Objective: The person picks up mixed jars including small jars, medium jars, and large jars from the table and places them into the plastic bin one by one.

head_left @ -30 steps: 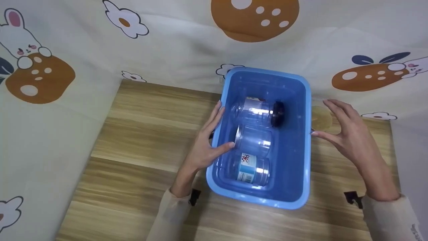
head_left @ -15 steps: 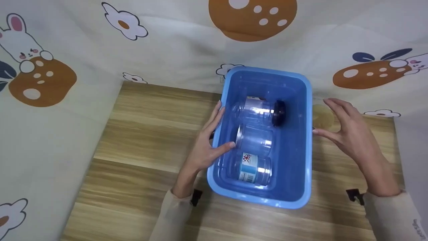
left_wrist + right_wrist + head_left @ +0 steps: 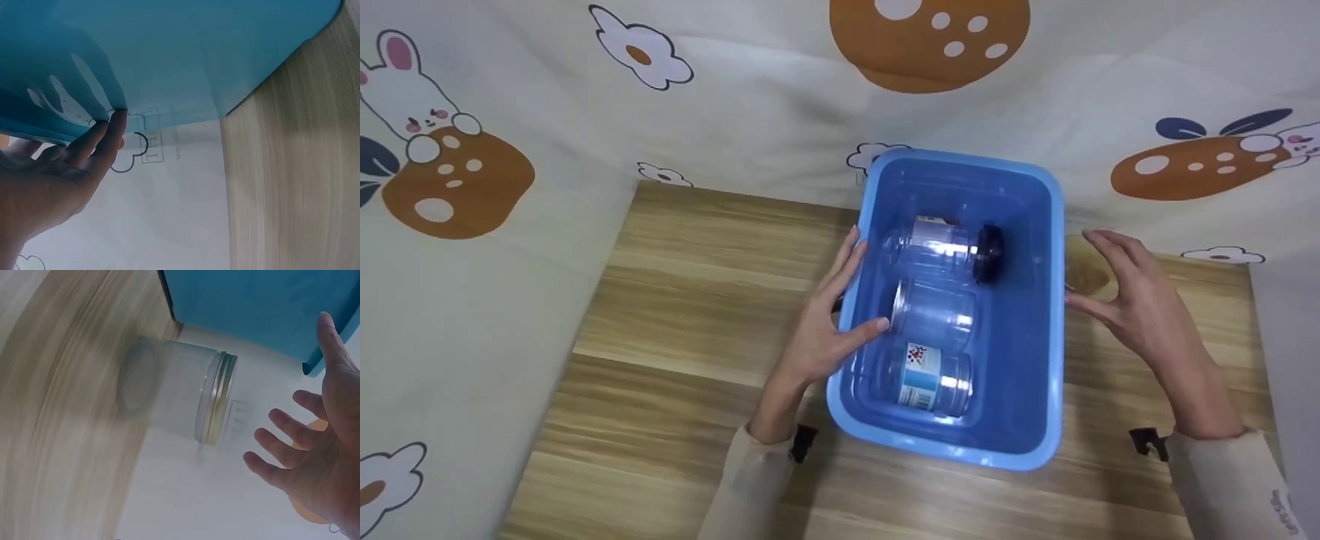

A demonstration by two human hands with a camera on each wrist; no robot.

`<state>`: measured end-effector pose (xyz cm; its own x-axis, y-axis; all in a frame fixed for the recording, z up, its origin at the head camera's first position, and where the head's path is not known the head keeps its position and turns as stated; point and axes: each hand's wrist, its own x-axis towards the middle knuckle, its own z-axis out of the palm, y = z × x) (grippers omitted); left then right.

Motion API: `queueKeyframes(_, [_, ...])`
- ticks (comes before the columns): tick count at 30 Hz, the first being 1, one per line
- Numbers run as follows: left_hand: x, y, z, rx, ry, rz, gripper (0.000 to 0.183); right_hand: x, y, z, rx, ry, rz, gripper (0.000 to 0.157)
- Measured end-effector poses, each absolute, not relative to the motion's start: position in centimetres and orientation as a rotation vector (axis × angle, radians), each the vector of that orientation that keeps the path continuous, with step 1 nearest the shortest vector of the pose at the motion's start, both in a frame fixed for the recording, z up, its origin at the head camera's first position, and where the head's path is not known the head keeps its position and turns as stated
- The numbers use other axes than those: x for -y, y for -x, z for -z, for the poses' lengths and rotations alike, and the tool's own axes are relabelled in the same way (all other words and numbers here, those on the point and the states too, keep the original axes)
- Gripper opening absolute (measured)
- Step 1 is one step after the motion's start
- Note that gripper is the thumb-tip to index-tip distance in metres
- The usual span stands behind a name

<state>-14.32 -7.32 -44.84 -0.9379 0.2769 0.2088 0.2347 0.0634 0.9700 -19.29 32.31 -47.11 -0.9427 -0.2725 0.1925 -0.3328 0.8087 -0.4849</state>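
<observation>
A blue plastic bin [image 3: 1060,360] stands on the wooden table, with three clear plastic jars lying on their sides in it. The far jar [image 3: 941,247] has a dark lid, the middle jar [image 3: 934,311] is plain, and the near jar [image 3: 934,379] bears a blue and white label. My left hand [image 3: 825,334] holds the bin's left rim, thumb inside and fingers along the outer wall [image 3: 157,62]. To the bin's right an upright clear jar [image 3: 180,391] has a gold screw lid [image 3: 1084,266]. Beside it my right hand [image 3: 1144,307] is spread, fingers apart from the jar, thumb close to the bin's rim.
Pale cloth [image 3: 750,97] printed with rabbits, flowers and orange shapes hangs behind the table and at both sides. Wood-grain tabletop [image 3: 675,300] extends left of the bin. The bin's far end is close to the back cloth.
The head view shifts slightly. My left hand keeps its hold on the bin's rim. The right hand stays beside the lidded jar with only a slight movement, and the jars stay put.
</observation>
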Motion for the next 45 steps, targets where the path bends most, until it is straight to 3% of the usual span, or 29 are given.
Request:
queueKeyframes(5, [7.2, 14.2, 44.8, -2.247, -0.553, -2.057, 0.082, -32.7, 19.2, 47.5, 2.891, -0.451, -0.828, 0.09])
queueKeyframes(26, [6.8, 14.1, 44.7, -2.24, -0.58, -2.072, 0.082, -33.8, 18.9, 50.4, 2.859, -0.359, -0.875, 0.092])
queueKeyframes(34, [6.7, 14.9, 47.9, -2.263, -0.62, -2.08, 0.084, -34.0, 18.8, 51.1, 2.839, -0.359, -0.888, 0.092])
queueKeyframes(45, [6.4, 15.1, 48.3, -2.262, -0.649, -2.072, 0.085, -34.6, 18.6, 52.2, 2.808, -0.289, -0.976, 0.088])
